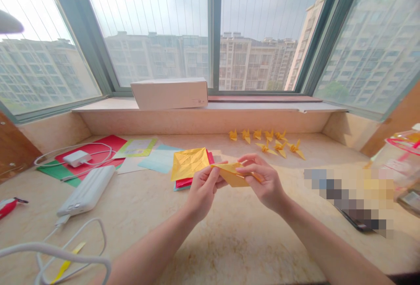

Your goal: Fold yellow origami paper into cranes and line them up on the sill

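Note:
Between my two hands is a partly folded sheet of yellow origami paper, held just above the stone counter. My left hand pinches its left corner between thumb and fingers. On the other side, my right hand grips the right part, its fingers pressing along the upper edge. Just behind my left hand lies a stack of square papers, with a creased yellow sheet on top and red and blue ones below. Several folded yellow paper cranes stand in two rows beyond my right hand.
Left on the counter are a white power bank, a charger plug, looping cables and coloured sheets. A white box sits on the windowsill. At right lie a partly blurred dark phone-like object and a clear plastic container.

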Motion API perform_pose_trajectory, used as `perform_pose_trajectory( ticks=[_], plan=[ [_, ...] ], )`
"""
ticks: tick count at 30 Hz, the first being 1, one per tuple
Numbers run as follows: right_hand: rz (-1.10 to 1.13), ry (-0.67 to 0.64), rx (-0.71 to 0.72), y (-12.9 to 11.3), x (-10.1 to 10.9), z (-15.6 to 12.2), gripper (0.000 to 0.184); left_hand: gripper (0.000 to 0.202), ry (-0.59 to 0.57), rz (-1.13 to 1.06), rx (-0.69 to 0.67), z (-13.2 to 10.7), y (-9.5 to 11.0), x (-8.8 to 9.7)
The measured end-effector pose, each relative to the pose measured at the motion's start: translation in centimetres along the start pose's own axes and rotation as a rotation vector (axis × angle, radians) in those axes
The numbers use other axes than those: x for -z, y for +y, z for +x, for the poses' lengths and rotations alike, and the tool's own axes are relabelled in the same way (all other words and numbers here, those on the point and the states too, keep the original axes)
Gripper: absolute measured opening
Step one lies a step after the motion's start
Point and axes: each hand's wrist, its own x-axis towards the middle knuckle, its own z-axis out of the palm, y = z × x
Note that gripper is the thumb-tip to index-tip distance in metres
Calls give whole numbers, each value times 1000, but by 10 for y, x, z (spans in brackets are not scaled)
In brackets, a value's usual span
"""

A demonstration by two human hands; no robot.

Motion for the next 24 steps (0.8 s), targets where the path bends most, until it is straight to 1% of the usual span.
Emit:
perform_pose_trajectory(
  ticks=[5, 8, 12, 16, 18, 21, 23, 24],
  plan=[
    [-81, -89, 101, -4, 4, 0, 26, 37, 48, -47, 4, 0, 1, -1],
    [-121, -135, 129, -2, 4, 1, 31, 35, 76, -65, -11, 2, 0, 1],
    [-123, -87, 181, 6, 0, 2, 29, 32, 73, -51, -44, 1, 0, 2],
    [-137, -68, 212, 10, -1, 2, 30, 35, 91, 84, -98, 0, 1, 1],
    [-138, -75, 214, 10, 0, 2, 30, 36, 146, 162, -103, 1, 1, 1],
    [-163, -87, 189, 6, 0, 3, 23, 34, 233, 260, -118, 3, 2, 2],
    [-173, -106, 106, 4, 0, 3, 20, 34, 259, 338, -145, 5, 2, 5],
    [-164, -109, 37, 3, -1, 4, 25, 35, 259, 385, -156, 5, 2, 6]
  ],
)
